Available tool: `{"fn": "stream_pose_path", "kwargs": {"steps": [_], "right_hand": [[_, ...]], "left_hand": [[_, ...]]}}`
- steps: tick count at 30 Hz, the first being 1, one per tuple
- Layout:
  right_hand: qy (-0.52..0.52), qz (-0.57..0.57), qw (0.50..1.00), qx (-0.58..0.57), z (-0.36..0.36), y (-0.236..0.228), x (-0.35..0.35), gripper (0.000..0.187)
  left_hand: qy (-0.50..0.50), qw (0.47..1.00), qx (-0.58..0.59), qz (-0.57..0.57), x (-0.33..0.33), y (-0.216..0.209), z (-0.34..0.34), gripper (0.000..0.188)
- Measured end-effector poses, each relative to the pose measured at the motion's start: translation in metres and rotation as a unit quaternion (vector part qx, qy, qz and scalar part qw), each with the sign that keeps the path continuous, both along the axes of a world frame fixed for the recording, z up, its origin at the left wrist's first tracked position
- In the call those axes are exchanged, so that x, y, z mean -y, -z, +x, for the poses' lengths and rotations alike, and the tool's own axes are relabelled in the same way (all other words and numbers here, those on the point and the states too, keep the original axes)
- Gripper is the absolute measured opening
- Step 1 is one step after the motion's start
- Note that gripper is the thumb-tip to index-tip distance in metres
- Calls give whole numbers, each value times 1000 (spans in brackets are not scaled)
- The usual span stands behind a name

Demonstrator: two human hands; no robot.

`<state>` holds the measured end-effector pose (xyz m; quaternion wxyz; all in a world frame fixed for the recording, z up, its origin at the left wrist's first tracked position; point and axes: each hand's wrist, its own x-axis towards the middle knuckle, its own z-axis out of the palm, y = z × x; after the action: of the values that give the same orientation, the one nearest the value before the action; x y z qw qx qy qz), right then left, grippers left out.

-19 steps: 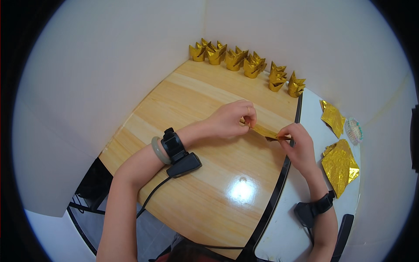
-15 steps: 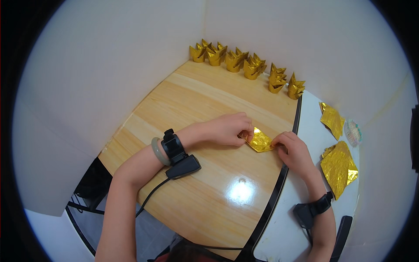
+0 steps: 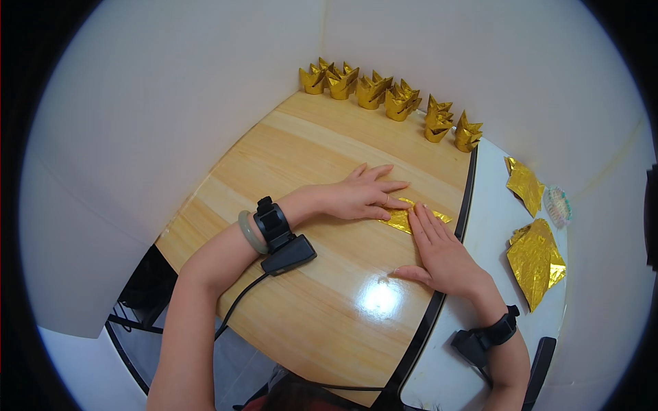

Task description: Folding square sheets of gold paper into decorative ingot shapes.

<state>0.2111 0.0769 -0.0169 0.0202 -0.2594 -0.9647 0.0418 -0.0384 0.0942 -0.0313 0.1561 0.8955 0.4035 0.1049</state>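
Flattened out from their earlier pinch, the left hand (image 3: pixel 356 197) spreads its fingers and the right hand (image 3: pixel 444 259) lies fingers together, thumb apart, over shiny, crinkled gold foil paper (image 3: pixel 397 222) flat on the wood-grain tabletop (image 3: pixel 274 168). Pointed gold foil ornaments (image 3: pixel 371 96) stand beyond.

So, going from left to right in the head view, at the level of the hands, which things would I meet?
Pale bracelet, black wristband, left hand, flat gold foil piece, right hand, gold foil sheets, round clear item.
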Motion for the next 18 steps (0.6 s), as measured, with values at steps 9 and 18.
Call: {"fn": "stream_pose_path", "kwargs": {"steps": [9, 18], "right_hand": [[105, 25, 990, 89, 29, -10, -8, 107], [195, 180, 963, 41, 36, -33, -18, 72]], "left_hand": [[-16, 1000, -18, 6, 0, 0, -4, 47], [20, 996, 72, 43, 4, -3, -2, 46]]}}
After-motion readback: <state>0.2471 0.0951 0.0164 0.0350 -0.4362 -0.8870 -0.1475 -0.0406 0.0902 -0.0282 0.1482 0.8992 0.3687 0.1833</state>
